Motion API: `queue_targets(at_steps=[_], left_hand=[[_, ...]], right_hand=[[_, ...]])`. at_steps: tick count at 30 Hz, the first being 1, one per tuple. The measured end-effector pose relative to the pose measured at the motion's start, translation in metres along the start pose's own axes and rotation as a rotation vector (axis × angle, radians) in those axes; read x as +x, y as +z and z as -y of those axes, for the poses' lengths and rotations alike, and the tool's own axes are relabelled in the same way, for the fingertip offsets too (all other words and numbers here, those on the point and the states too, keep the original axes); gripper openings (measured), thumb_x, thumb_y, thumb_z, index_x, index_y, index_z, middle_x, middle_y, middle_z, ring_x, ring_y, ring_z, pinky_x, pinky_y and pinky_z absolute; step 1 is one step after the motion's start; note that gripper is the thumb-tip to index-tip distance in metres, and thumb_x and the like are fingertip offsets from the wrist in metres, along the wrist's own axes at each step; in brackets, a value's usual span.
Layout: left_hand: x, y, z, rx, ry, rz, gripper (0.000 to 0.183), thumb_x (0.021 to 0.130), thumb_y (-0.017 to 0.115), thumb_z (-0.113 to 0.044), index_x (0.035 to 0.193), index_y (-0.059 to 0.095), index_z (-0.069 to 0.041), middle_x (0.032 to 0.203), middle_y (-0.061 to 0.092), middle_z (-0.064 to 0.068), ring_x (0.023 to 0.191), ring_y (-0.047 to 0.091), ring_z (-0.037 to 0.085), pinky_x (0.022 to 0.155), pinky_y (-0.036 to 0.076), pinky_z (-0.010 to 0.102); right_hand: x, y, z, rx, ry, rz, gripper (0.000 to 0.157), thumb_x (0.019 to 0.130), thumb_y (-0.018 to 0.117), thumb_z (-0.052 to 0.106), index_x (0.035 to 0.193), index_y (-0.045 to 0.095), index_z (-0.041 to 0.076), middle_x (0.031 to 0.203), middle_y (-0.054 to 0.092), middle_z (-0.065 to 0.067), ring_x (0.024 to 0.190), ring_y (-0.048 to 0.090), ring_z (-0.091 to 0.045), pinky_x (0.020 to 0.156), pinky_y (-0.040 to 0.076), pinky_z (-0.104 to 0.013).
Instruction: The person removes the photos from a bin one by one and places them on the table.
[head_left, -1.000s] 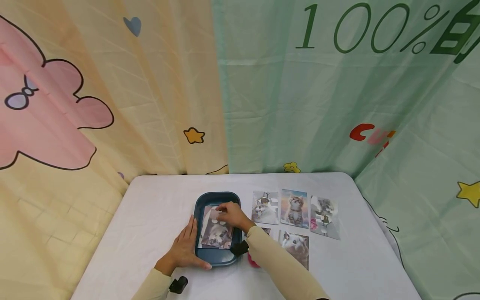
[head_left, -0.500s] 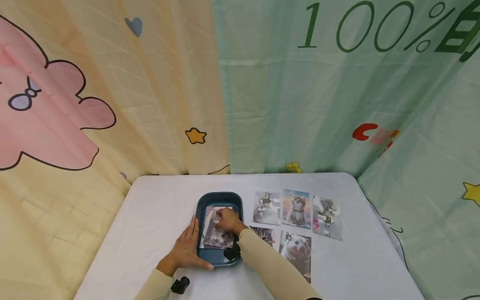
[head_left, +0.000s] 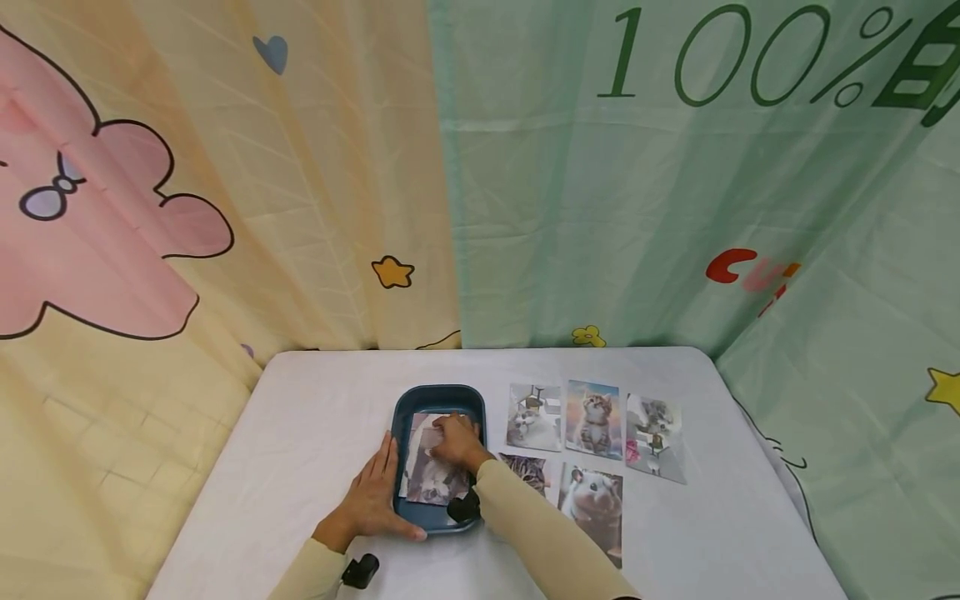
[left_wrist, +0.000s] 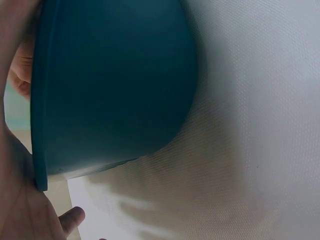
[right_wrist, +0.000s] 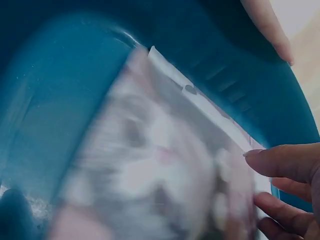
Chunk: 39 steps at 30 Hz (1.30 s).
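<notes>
A blue tray [head_left: 438, 518] holds a small stack of photo cards. The top card [right_wrist: 150, 170], showing a pale grey-and-white furry animal, looks blurred in the right wrist view. My right hand [head_left: 457, 442] reaches into the tray and pinches this card near its far end, thumb [right_wrist: 285, 160] and fingers at its edge. Other cards' edges show from under it. My left hand [head_left: 367, 504] lies along the tray's left side with fingers straight and thumb at the near rim. In the left wrist view its palm meets the rim of the tray [left_wrist: 115, 85].
Right of the tray, several photo cards lie in two rows on the white table [head_left: 322, 433]: among them a kitten card [head_left: 592, 421] and a hamster card [head_left: 592, 508]. A striped-cat card [head_left: 527, 468] is partly covered by the right sleeve [head_left: 547, 533]. Printed curtains hang behind.
Inside the tray, the top card has slid slightly toward me under my right hand, which sits a little lower than a second ago. My left hand stays at the tray.
</notes>
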<state>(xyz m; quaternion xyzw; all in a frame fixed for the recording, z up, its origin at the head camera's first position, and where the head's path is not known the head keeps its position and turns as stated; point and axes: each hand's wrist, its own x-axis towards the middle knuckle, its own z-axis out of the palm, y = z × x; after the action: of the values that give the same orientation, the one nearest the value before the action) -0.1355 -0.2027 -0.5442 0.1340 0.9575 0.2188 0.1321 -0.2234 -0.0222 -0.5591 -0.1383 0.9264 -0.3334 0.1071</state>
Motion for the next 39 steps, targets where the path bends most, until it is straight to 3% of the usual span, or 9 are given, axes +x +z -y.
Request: queue_targets(at_steps=[4,7,11,14,23,28,32,35,39], left_hand=[[-0.001,0.0,0.0,-0.007,0.009,-0.001,0.152,0.046,0.085,-0.068,0.151,0.004,0.007,0.159,-0.005,0.021,0.141,0.016,0.046,0.105,0.024,0.065],[-0.001,0.0,0.0,-0.019,0.022,-0.007,0.152,0.046,0.085,-0.067,0.151,0.004,0.008,0.159,-0.005,0.022,0.141,0.015,0.046,0.105,0.023,0.066],[-0.001,0.002,0.002,-0.014,0.046,-0.035,0.152,0.045,0.084,-0.069,0.15,0.006,0.009,0.159,-0.003,0.023,0.139,0.017,0.047,0.103,0.025,0.066],[0.0,0.004,0.003,-0.011,0.052,-0.048,0.152,0.044,0.084,-0.07,0.15,0.008,0.009,0.159,-0.002,0.024,0.139,0.018,0.047,0.102,0.027,0.067],[0.001,0.002,0.002,-0.004,0.028,-0.005,0.154,0.045,0.084,-0.069,0.151,0.004,0.008,0.159,-0.006,0.022,0.141,0.016,0.046,0.105,0.024,0.065],[0.002,0.003,0.003,0.003,0.022,0.002,0.154,0.045,0.084,-0.07,0.151,0.003,0.007,0.159,-0.007,0.021,0.141,0.014,0.046,0.105,0.024,0.065],[0.002,0.003,0.003,0.007,0.023,0.007,0.154,0.046,0.083,-0.071,0.151,0.003,0.007,0.159,-0.008,0.021,0.141,0.014,0.045,0.105,0.024,0.065],[0.002,0.003,0.003,0.006,0.022,0.006,0.153,0.046,0.083,-0.07,0.151,0.003,0.006,0.16,-0.008,0.02,0.142,0.014,0.045,0.105,0.023,0.064],[0.001,0.002,0.003,0.0,0.023,0.005,0.152,0.047,0.084,-0.068,0.151,0.003,0.008,0.159,-0.007,0.021,0.141,0.014,0.046,0.106,0.023,0.065]], right_hand=[[-0.003,-0.002,-0.001,-0.002,-0.061,0.065,0.032,0.075,0.077,0.015,0.106,0.072,0.01,0.083,0.067,0.005,0.084,0.058,-0.014,0.085,0.034,-0.043],[-0.005,-0.004,0.0,0.043,-0.11,0.118,0.024,0.076,0.077,0.011,0.1,0.073,0.009,0.074,0.065,0.008,0.072,0.056,-0.006,0.081,0.041,-0.032],[-0.006,-0.009,0.0,0.13,-0.184,0.176,0.028,0.077,0.073,-0.002,0.104,0.071,0.002,0.082,0.07,-0.004,0.076,0.062,-0.01,0.074,0.05,-0.022],[-0.008,-0.014,0.0,0.13,-0.219,0.201,0.032,0.075,0.073,-0.005,0.107,0.07,0.0,0.091,0.071,-0.01,0.083,0.064,-0.014,0.077,0.05,-0.021],[-0.013,-0.025,-0.001,-0.019,-0.315,0.105,0.018,0.075,0.071,-0.001,0.091,0.076,0.006,0.076,0.07,0.001,0.069,0.058,-0.005,0.07,0.047,-0.021],[-0.016,-0.029,-0.002,-0.085,-0.347,0.217,0.028,0.083,0.067,-0.001,0.106,0.076,0.012,0.1,0.073,0.002,0.088,0.064,-0.008,0.077,0.049,-0.02],[-0.017,-0.033,-0.003,-0.108,-0.367,0.287,0.04,0.081,0.064,-0.01,0.113,0.074,0.013,0.109,0.071,0.001,0.097,0.064,-0.009,0.083,0.05,-0.021],[-0.016,-0.036,-0.004,-0.075,-0.357,0.241,0.041,0.077,0.064,-0.013,0.11,0.073,0.009,0.106,0.072,-0.002,0.095,0.064,-0.012,0.083,0.05,-0.022],[-0.016,-0.038,-0.007,0.003,-0.325,0.131,0.024,0.078,0.072,-0.004,0.1,0.073,0.005,0.093,0.072,-0.005,0.087,0.066,-0.015,0.078,0.051,-0.024]])
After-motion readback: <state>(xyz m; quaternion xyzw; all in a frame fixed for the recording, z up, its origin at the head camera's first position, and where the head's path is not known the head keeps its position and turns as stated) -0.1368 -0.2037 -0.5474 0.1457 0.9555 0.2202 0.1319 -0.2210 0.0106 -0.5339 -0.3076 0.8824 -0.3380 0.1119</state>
